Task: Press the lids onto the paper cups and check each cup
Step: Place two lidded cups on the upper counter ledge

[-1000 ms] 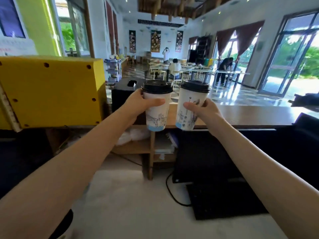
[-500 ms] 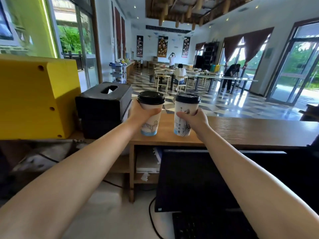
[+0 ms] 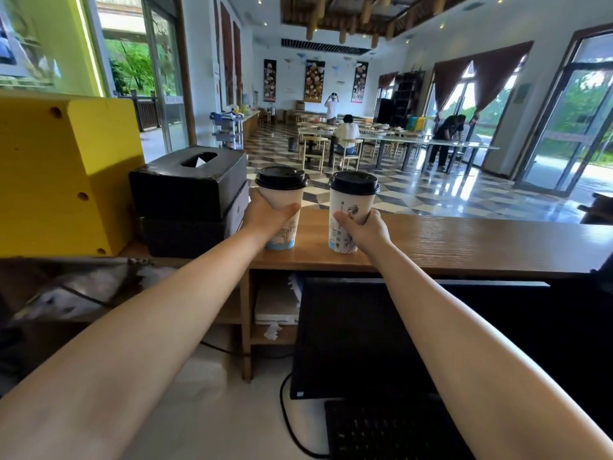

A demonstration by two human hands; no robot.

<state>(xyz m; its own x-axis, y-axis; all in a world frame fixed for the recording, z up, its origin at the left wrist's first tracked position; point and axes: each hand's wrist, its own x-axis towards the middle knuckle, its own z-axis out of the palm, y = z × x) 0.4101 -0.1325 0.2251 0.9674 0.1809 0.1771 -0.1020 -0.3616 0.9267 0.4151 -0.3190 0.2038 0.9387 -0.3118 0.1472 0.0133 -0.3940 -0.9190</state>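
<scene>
Both cups have come down. One second ago the person held them up in the air in front of the counter; half a second ago they were already lower. Now the left white paper cup with blue printed drawing [image 3: 282,198] and the right white paper cup with black line drawings [image 3: 350,202] stand upright with their bottoms at the long brown wooden counter [image 3: 464,242]. They seem to rest on it, but I cannot tell for sure if the bottoms touch the wood. The two cups are near each other and do not touch.

The left hand [image 3: 265,218] grasps the left cup around its middle, its fingers [image 3: 289,210] curled on the wall. The right hand [image 3: 368,227] grasps the right cup in the same way, with the thumb on the front. Neither hand has let go.

For the task, I judge this means that pressing and checking of this pair is finished or almost finished. The left round black plastic lid [image 3: 281,177] and the right round black plastic lid [image 3: 354,183] both sit level on their rims, with no gap that I can see. What remains is probably only to release the cups.

The count: two paper cups, two black lids, one on each cup, and two hands, one on each cup. No cup without a lid and no loose lid is in view. Just beside the left cup is one black tissue box [image 3: 189,180], and further left one big yellow wooden box [image 3: 56,174].
</scene>
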